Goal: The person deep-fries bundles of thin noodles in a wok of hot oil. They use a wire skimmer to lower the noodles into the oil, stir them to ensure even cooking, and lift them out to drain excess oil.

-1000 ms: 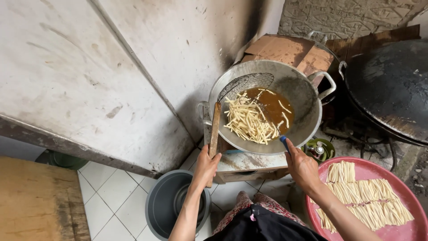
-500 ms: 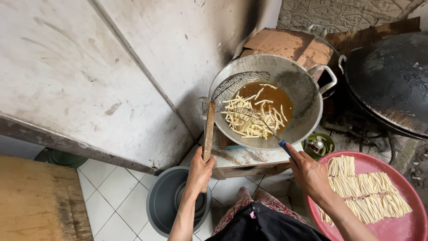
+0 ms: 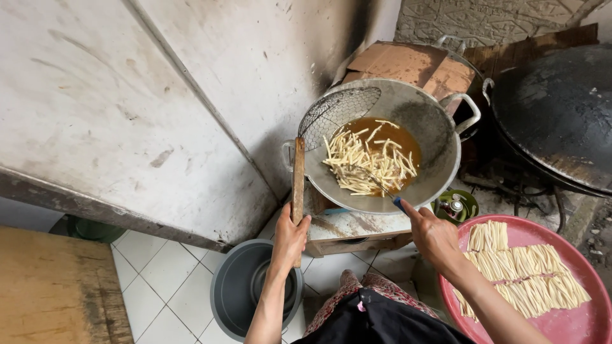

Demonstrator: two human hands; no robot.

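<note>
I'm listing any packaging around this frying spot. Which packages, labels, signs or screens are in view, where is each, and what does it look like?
Flattened brown cardboard box: behind the grey metal wok, leaning by the wall; creased, plain tan, no print that I can see.
Small green round canister top: below the wok's rim, beside the round pink tray; any label is too small to tell.
No signs or screens.

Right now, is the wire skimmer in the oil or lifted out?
Lifted out: the wire skimmer leans on the wok rim above the oil.
</note>
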